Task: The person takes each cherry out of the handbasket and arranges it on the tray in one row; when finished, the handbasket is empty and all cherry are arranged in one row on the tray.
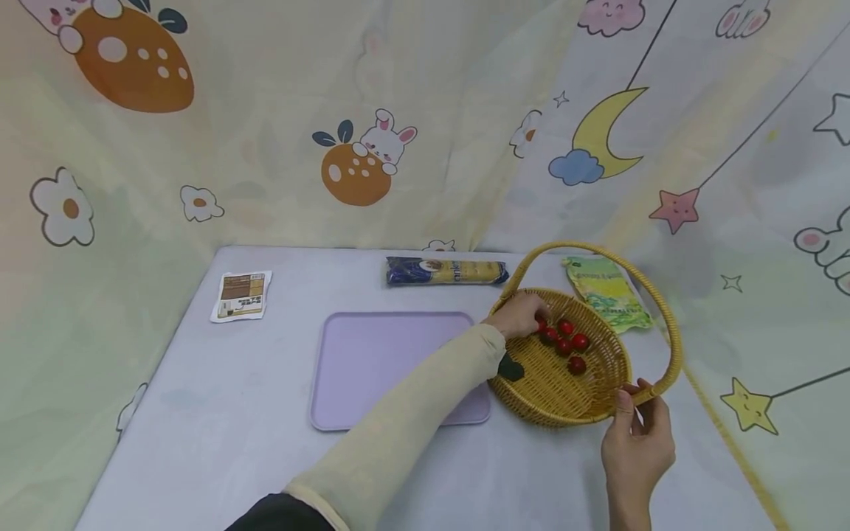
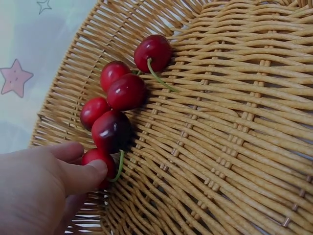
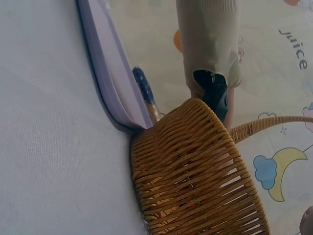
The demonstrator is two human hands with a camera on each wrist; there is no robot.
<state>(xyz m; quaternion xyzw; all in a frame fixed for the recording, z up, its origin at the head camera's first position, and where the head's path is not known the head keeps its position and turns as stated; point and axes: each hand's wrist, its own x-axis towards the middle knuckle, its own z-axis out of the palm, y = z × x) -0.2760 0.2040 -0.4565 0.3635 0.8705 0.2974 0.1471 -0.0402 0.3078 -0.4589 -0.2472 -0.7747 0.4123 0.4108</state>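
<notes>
A round wicker basket [image 1: 558, 402] with a tall arched handle stands on the right of the table. Several dark red cherries [image 2: 126, 92], some with green stems, lie inside it against one side. My left hand [image 1: 521, 316] reaches over the basket's left rim. Its thumb and fingers pinch the end cherry [image 2: 93, 157] of the group, seen close up in the left wrist view. My right hand [image 1: 639, 442] grips the basket at its near right rim, where the handle joins. In the right wrist view the woven wall [image 3: 195, 171] hides the cherries.
Left of the basket lies a lilac tray [image 1: 392, 369], partly under my left sleeve [image 1: 412, 420]. At the back are a long blue-and-yellow packet [image 1: 446, 271] and a green-yellow bag [image 1: 607, 291] behind the basket. A small white-and-brown packet [image 1: 242, 296] lies far left.
</notes>
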